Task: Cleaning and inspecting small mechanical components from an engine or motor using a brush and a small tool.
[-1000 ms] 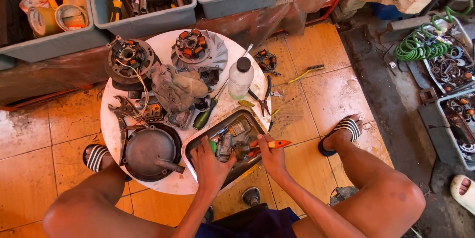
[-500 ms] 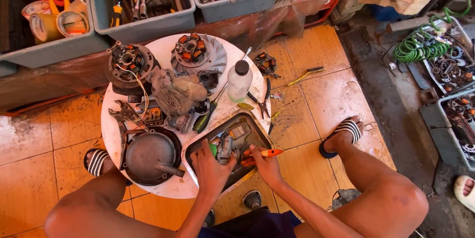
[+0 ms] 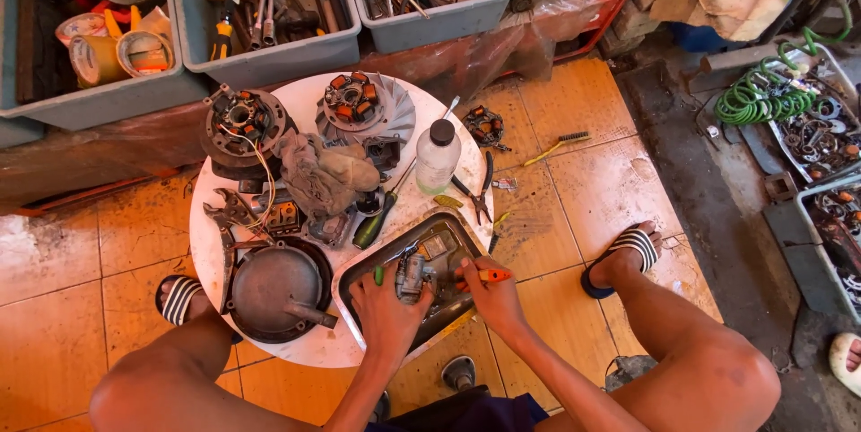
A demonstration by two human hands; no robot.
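A dark metal tray (image 3: 357,263) sits on the near edge of a round white table (image 3: 208,255). Over the tray my left hand (image 3: 384,309) grips a small grey metal engine part (image 3: 413,276) with a green bit beside my thumb. My right hand (image 3: 490,294) holds an orange-handled screwdriver (image 3: 487,276), its tip pointed left at the metal part. Both hands are close together above the tray.
The table also carries a round dark cover (image 3: 276,292), two wound stator assemblies (image 3: 242,120), a grey rag (image 3: 321,172), a clear bottle (image 3: 439,157), a green-handled screwdriver (image 3: 374,223) and pliers (image 3: 481,188). Grey bins of tools (image 3: 269,1) stand behind. A green hose coil (image 3: 753,96) lies right.
My right hand and the orange screwdriver have shifted a little left and in toward the metal part. The left hand stays on the part over the tray.
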